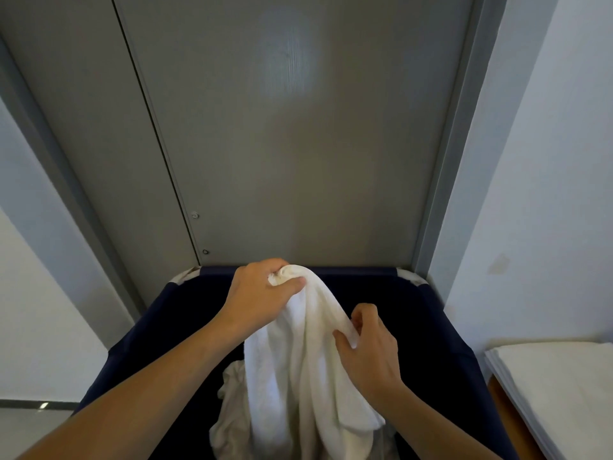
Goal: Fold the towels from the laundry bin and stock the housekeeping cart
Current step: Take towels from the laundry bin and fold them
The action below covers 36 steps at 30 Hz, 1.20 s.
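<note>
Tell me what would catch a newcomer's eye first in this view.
First, the white towel at centre, lifted out of the dark blue laundry bin: the left hand grips its top end, the right hand pinches an edge lower down. More white laundry lies crumpled in the bin below. At the right edge sits a stack of folded white linen, and grey doors fill the background.

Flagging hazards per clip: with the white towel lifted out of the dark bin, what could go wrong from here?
1. The left hand and right hand grip the white terry towel at bunched spots, perhaps not corners, so the fold may start crooked.
2. Its lower end hangs among the crumpled white laundry in the navy fabric bin; lifting could drag another piece out.
</note>
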Each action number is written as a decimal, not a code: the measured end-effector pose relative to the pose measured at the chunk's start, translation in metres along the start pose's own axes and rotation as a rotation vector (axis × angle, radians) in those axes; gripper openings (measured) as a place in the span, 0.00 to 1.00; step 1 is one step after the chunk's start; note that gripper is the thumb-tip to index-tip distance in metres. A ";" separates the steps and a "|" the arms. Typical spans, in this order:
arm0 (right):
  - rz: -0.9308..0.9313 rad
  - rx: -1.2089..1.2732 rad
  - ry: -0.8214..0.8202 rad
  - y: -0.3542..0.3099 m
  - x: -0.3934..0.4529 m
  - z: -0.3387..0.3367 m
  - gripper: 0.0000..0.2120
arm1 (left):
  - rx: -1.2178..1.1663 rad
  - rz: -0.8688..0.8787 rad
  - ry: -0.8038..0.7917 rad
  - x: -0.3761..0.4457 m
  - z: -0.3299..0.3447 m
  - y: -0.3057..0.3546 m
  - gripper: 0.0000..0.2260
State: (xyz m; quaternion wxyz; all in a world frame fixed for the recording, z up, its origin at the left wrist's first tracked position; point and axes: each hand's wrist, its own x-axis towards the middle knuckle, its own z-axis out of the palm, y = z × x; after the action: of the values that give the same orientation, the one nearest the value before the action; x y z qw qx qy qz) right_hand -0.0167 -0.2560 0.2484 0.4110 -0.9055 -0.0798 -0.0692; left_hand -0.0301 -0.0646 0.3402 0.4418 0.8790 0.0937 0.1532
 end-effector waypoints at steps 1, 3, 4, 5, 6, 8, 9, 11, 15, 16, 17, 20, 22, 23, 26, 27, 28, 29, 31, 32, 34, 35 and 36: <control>-0.056 -0.024 -0.004 0.001 -0.001 0.003 0.13 | -0.001 0.002 -0.003 0.000 0.000 0.000 0.07; -0.165 -0.065 -0.007 0.001 -0.003 0.011 0.11 | 0.000 0.011 -0.014 -0.001 -0.001 0.002 0.07; -0.214 -0.064 0.008 0.003 -0.003 0.015 0.11 | 0.001 0.016 -0.018 -0.001 -0.001 0.002 0.07; -0.251 -0.060 0.028 0.003 -0.003 0.018 0.12 | 0.004 0.019 -0.021 -0.002 -0.001 0.003 0.07; -0.272 -0.055 0.047 0.004 -0.002 0.020 0.12 | 0.007 0.022 -0.021 -0.002 -0.002 0.003 0.07; -0.260 -0.045 0.046 0.003 0.000 0.021 0.13 | 0.015 0.027 -0.019 -0.002 -0.003 0.001 0.08; -0.237 -0.054 0.026 0.004 0.001 0.022 0.14 | 0.019 0.030 -0.020 -0.002 -0.003 0.001 0.08; -0.174 -0.102 -0.025 0.005 0.003 0.024 0.15 | 0.018 0.032 -0.029 -0.003 -0.005 -0.001 0.07; -0.085 -0.088 -0.115 0.007 0.006 0.028 0.12 | 0.040 0.030 -0.019 -0.003 -0.007 -0.006 0.06; -0.078 -0.074 -0.126 0.008 0.006 0.028 0.10 | 0.048 0.020 -0.017 -0.002 -0.008 -0.008 0.06; -0.074 -0.053 -0.125 0.008 0.006 0.026 0.09 | 0.059 0.006 -0.013 -0.001 -0.009 -0.011 0.06; -0.068 -0.007 -0.108 0.011 0.005 0.015 0.05 | 0.095 -0.031 0.020 0.005 -0.012 -0.024 0.05; -0.099 0.018 -0.100 0.015 0.006 0.009 0.03 | 0.123 -0.050 0.027 0.007 -0.011 -0.034 0.05; -0.116 0.019 -0.100 0.017 0.006 0.006 0.02 | 0.149 -0.057 0.021 0.008 -0.010 -0.038 0.05; -0.118 0.054 -0.070 0.021 0.006 0.000 0.05 | 0.230 -0.055 -0.018 0.009 -0.005 -0.050 0.05; -0.098 0.078 -0.055 0.021 0.006 -0.003 0.07 | 0.244 -0.046 -0.030 0.009 -0.004 -0.053 0.06; -0.087 0.090 -0.043 0.020 0.006 -0.006 0.09 | 0.257 -0.041 -0.034 0.009 -0.003 -0.055 0.06; -0.077 0.093 -0.045 0.019 0.007 -0.009 0.11 | 0.269 -0.040 -0.033 0.009 -0.003 -0.056 0.06; -0.053 0.111 -0.076 0.016 0.010 -0.014 0.16 | 0.311 -0.040 -0.022 0.009 -0.002 -0.058 0.07; -0.045 0.103 -0.088 0.015 0.012 -0.017 0.17 | 0.336 -0.040 -0.020 0.009 -0.001 -0.059 0.07; -0.062 0.021 -0.098 0.013 0.018 -0.022 0.12 | 0.387 -0.035 -0.033 0.009 0.001 -0.060 0.10; -0.074 -0.021 -0.108 0.012 0.021 -0.025 0.09 | 0.411 -0.028 -0.050 0.008 0.002 -0.059 0.09; -0.079 -0.041 -0.121 0.009 0.023 -0.028 0.08 | 0.425 -0.020 -0.073 0.007 0.002 -0.057 0.08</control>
State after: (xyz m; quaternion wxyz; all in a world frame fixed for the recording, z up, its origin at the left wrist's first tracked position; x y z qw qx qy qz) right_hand 0.0064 -0.2814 0.2647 0.3837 -0.9124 -0.1385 -0.0323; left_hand -0.0242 -0.0302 0.2943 0.2509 0.9564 0.1164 0.0939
